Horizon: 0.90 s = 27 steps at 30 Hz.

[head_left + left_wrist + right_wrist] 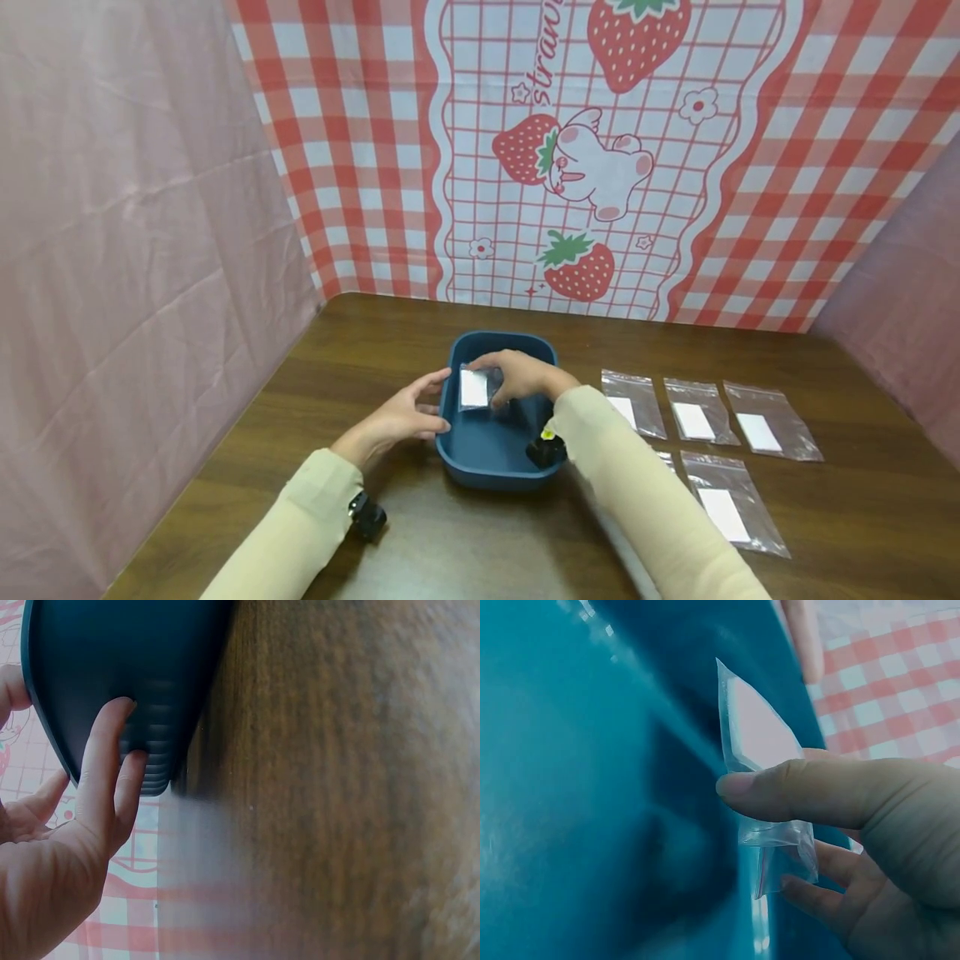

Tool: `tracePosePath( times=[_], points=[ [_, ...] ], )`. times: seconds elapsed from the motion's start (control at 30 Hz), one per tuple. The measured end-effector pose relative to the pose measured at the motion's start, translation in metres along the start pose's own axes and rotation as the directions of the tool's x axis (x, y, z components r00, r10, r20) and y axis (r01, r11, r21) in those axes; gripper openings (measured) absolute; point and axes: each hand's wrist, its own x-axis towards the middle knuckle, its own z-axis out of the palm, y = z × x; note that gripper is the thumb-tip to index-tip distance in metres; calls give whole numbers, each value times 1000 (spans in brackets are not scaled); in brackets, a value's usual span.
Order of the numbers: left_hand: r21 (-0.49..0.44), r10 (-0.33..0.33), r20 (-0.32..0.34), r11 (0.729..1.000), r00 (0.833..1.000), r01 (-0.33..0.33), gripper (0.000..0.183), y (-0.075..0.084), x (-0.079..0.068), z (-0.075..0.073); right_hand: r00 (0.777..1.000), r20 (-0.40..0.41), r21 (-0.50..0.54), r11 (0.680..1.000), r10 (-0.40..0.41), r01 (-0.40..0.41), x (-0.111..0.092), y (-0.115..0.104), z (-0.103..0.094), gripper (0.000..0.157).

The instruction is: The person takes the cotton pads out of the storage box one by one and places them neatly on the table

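Note:
Inside a dark blue plastic bin [498, 479], my right hand [522, 377] pinches a small clear zip bag with a white block or stack [473, 388] in it. The right wrist view shows the thumb [757, 796] across the bag [761, 727], other fingers behind it and its loose end crumpled below. The bag is tilted near the bin's wall. At the bin's left side rests my left hand [405, 414], its fingers spread. In the left wrist view two fairly straight fingers [97, 765] touch the ribbed outer wall [154, 727].
Right of the bin, clear zip bags with white pieces lie flat on the brown wooden table [375, 333]: three in a back row, such as the middle bag [693, 421], and a front bag [723, 512]. Another is mostly hidden by my right sleeve [645, 475]. A checked strawberry cloth [375, 167] hangs behind.

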Motion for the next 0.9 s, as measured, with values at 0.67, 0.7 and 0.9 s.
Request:
tracePosePath(
  times=[0.67, 0.7, 0.9],
  points=[
    [11, -5, -25, 1000, 1000, 5, 80, 2, -2, 3, 975, -178, 63, 987, -134, 148, -43, -6, -9, 65],
    [14, -6, -21, 1000, 1000, 6, 79, 1, -2, 3, 973, -184, 70, 985, -140, 155, -46, -6, -9, 65],
    [26, -10, -34, 1000, 999, 11, 79, 1, -2, 4, 955, -231, 101, 972, -184, 211, -65, -4, -5, 65]
  ],
)
